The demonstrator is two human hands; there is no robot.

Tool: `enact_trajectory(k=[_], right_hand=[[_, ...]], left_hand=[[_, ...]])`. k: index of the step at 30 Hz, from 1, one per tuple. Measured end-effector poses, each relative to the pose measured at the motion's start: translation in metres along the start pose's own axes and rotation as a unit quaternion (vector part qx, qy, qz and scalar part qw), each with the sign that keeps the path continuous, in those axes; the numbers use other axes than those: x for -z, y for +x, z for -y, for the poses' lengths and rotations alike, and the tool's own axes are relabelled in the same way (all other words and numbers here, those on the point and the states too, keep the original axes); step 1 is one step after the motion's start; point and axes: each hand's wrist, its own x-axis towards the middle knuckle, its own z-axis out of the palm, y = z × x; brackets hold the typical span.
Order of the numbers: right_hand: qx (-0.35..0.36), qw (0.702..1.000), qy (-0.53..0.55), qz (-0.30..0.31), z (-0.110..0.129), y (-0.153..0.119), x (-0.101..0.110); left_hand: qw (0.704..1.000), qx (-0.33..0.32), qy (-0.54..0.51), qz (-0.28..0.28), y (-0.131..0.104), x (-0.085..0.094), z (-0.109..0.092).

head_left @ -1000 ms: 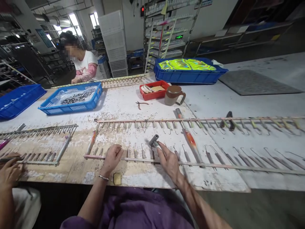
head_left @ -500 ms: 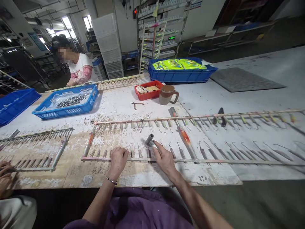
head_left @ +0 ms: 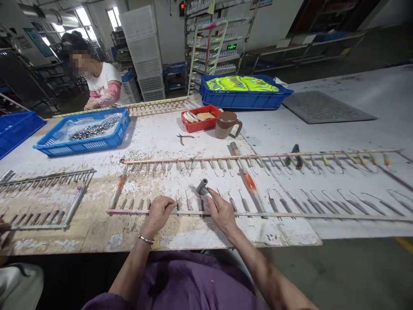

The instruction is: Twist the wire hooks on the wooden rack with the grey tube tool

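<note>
My left hand (head_left: 159, 213) is closed in a pinch at the near rail (head_left: 187, 212) of a long metal frame. A thin wire hook (head_left: 178, 199) pokes out at its fingertips; the rest of that piece is hidden. In my right hand (head_left: 222, 211), wrapped round its grey handle, is a T-shaped metal pipe hammer (head_left: 202, 186) with a hollow tube head, held tilted just above the rail. Grey hooked pieces (head_left: 245, 203) stand along this rail on both sides of my hands. More hooked pieces (head_left: 222, 165) hang from the far rail (head_left: 174, 161).
Behind the frame are pliers (head_left: 185, 137), a red tray (head_left: 193, 125), a brown mug (head_left: 226, 129) and a blue crate (head_left: 245, 101) of yellow-green pieces. A blue basket (head_left: 80, 148) holds small metal parts. Another frame (head_left: 75, 204) lies left, beside a neighbour's hand (head_left: 4, 228). A person (head_left: 103, 84) works opposite.
My view has shifted slightly. The wire hook at my left fingertips has tipped lower to the right. My right hand keeps the hammer in nearly the same place.
</note>
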Motion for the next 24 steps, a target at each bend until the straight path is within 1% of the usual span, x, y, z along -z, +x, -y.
enact_trajectory(k=[5,8,10,12,14,16,18,21,22,24], right_hand=[[0.010,1.000,-0.005,-0.004,-0.002,0.000,0.001],[0.023,1.000,-0.002,0.002,0.004,0.001,0.010],[0.039,0.999,0.001,0.005,0.015,0.001,0.019],[0.076,0.997,0.008,0.008,0.030,0.000,0.029],[0.139,0.990,0.024,0.018,0.047,-0.003,0.035],[0.207,0.977,0.039,0.035,0.060,-0.007,0.036],[0.255,0.964,0.030,0.063,0.068,-0.011,0.032],[0.281,0.951,-0.037,0.125,0.074,-0.013,0.027],[0.281,0.949,-0.055,0.134,0.076,-0.013,0.026],[0.277,0.951,-0.058,0.121,0.080,-0.013,0.029]], left_hand=[[0.996,-0.047,-0.046,0.062,-0.001,0.006,0.003],[0.995,-0.032,-0.069,0.072,0.000,0.008,0.002],[0.994,-0.016,-0.081,0.069,0.001,0.009,0.002],[0.993,-0.019,-0.083,0.076,0.001,0.009,0.002],[0.992,-0.032,-0.080,0.093,0.002,0.009,0.003],[0.992,-0.033,-0.073,0.102,0.002,0.009,0.004],[0.992,-0.027,-0.061,0.109,0.002,0.008,0.004],[0.991,-0.030,-0.044,0.121,0.003,0.007,0.003],[0.991,-0.037,-0.041,0.124,0.003,0.007,0.003],[0.991,-0.048,-0.032,0.123,0.003,0.006,0.003]])
